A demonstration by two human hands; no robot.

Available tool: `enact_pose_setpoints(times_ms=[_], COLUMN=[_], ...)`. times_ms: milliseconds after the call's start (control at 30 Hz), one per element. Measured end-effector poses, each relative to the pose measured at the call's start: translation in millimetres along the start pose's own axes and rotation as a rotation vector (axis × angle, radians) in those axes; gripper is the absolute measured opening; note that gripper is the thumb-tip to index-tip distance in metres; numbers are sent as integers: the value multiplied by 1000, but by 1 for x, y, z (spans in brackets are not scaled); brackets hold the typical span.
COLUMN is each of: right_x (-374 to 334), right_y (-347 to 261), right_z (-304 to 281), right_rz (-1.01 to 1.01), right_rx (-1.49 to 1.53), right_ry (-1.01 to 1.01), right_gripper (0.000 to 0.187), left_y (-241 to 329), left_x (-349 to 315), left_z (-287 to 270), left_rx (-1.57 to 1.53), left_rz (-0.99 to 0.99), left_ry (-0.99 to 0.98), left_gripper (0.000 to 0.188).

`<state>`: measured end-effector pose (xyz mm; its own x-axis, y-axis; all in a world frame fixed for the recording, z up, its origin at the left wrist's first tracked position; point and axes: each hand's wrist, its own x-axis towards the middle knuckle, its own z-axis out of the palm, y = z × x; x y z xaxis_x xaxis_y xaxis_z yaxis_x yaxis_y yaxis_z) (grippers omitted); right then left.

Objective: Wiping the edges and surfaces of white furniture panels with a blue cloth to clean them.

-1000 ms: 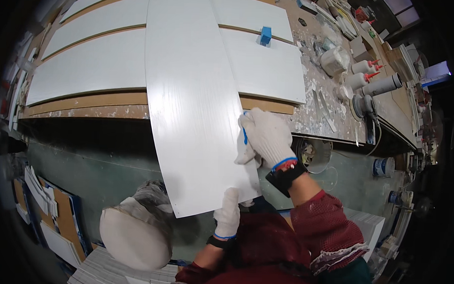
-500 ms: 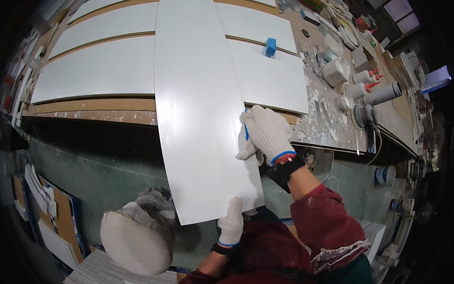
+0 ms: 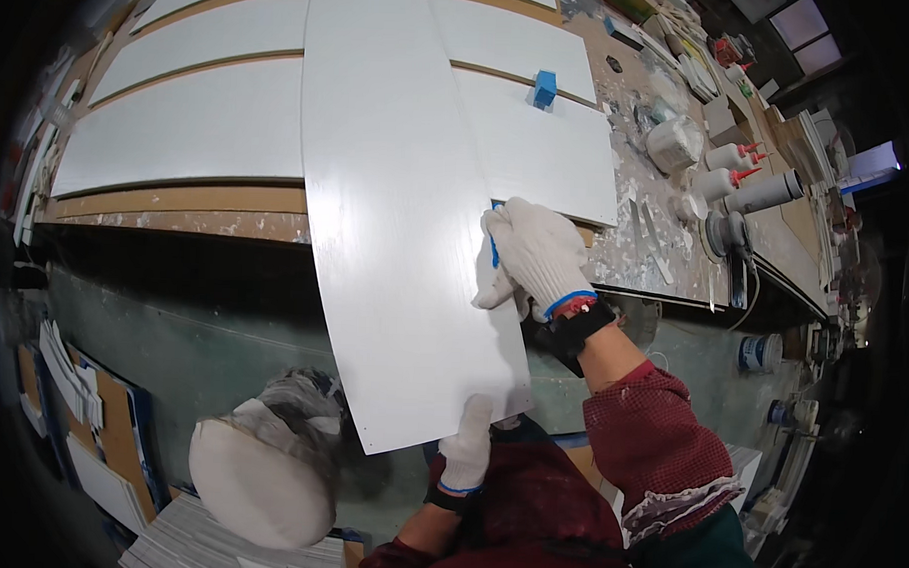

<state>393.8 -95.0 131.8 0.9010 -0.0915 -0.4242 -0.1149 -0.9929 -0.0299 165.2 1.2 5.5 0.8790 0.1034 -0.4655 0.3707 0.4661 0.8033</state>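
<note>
A long white board (image 3: 406,242) reaches from the workbench toward me, its near end overhanging the bench edge. My left hand (image 3: 466,445), in a white knit glove, grips that near end with the thumb on top; its other fingers are hidden underneath. My gloved right hand (image 3: 538,252) is closed at the board's right edge, around a small blue sanding pad (image 3: 494,247) that is mostly hidden by the fingers. Beneath the long board, several white panels (image 3: 180,129) lie crosswise on the bench. A blue block (image 3: 544,89) rests on the panel to the right.
White bottles with red tips (image 3: 720,181), a grey tube (image 3: 766,191), a plastic tub (image 3: 673,141) and a hand sander (image 3: 727,231) stand on the bench at right. Left of me is a round padded stool (image 3: 262,483). Stacked panels (image 3: 107,482) lean at lower left.
My right hand has slid slightly away from me along the board's right edge. The left hand keeps its grip on the near end. The whole view has shifted a little.
</note>
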Motion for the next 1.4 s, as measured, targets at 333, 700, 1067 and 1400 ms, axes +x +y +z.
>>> enact_pose_setpoints(times_ms=[333,700,1067,1400], right_x=[29,-14,-60,-95], right_y=[1,22,50,35], right_z=[-21,-7,35,37], right_rz=[-155,199,-117,-412], right_rx=[-148,358,656,479], right_ry=[106,221,378,601], right_gripper=[40,39,28,40], left_y=[5,-10,35,138], left_x=[-2,-7,2,-27], left_z=[13,9,-3,-54], left_rx=[-327,-94,-59,460], left_rz=[-156,13,-54,-454], left_ry=[-106,-45,-234,-290], left_gripper=[24,19,38,26])
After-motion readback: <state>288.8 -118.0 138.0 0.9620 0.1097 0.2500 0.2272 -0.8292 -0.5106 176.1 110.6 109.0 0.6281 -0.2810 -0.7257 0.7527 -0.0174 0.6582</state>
